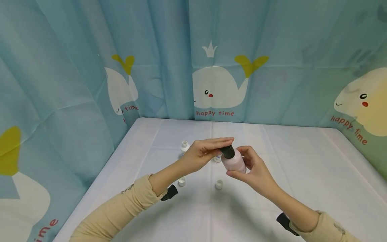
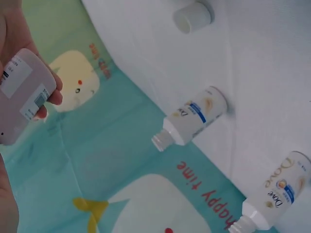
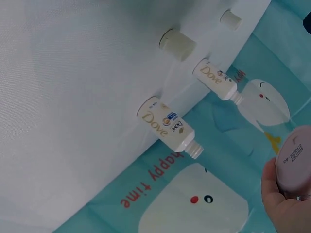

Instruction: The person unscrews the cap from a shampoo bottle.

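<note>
My right hand (image 1: 254, 171) holds a pink bottle (image 1: 235, 163) with a black cap (image 1: 228, 152), tilted up and to the left above the table. The thumb lies along its near side, with fingers around the far side. My left hand (image 1: 202, 153) has the cap between its outstretched fingers and its thumb. In the left wrist view, the pink bottle (image 2: 29, 97) shows white printed labels. Its base (image 3: 296, 160) faces the right wrist camera. Two small white Dove bottles (image 3: 165, 124) (image 3: 216, 80) stand uncapped behind the hands; the head view shows them partly hidden.
Two white caps (image 1: 181, 181) (image 1: 219, 184) rest on the white-covered table (image 1: 296, 161), nearer me than the bottles. A blue curtain (image 1: 169, 40) with whale prints hangs around the back and sides. Dark devices (image 1: 170, 193) sit at both wrists.
</note>
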### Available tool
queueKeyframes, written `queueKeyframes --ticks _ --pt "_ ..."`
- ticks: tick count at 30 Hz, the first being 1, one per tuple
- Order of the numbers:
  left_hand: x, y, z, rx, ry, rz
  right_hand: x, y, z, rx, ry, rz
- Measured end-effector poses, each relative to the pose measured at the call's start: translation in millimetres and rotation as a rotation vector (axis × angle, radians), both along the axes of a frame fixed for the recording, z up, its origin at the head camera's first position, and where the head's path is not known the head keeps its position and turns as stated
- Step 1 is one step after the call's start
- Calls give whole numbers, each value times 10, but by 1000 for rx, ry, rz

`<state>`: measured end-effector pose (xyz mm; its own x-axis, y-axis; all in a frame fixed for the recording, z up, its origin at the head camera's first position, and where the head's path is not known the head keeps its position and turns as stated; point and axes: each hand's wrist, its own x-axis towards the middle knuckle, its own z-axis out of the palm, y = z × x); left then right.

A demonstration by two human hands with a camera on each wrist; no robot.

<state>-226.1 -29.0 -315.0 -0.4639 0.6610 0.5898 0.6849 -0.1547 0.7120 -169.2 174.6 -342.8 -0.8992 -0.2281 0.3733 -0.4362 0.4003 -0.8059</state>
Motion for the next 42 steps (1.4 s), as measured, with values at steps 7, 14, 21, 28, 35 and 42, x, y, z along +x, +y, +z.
queueKeyframes --ticks 7,14,21,28,35,42 --pt "41 30 -14 22 -47 65 5 24 -7 20 12 6" --pt "80 62 -58 37 -95 200 -4 50 -14 21 -15 11" --pt "108 96 -70 52 -137 309 21 33 -20 13 -77 18" --pt "135 136 -88 70 -179 351 38 13 -24 -2 -96 45" --pt "131 175 -84 68 -152 361 45 4 -21 -19 -115 66" --pt "114 184 -103 -20 -147 332 55 -10 -31 -13 -128 84"
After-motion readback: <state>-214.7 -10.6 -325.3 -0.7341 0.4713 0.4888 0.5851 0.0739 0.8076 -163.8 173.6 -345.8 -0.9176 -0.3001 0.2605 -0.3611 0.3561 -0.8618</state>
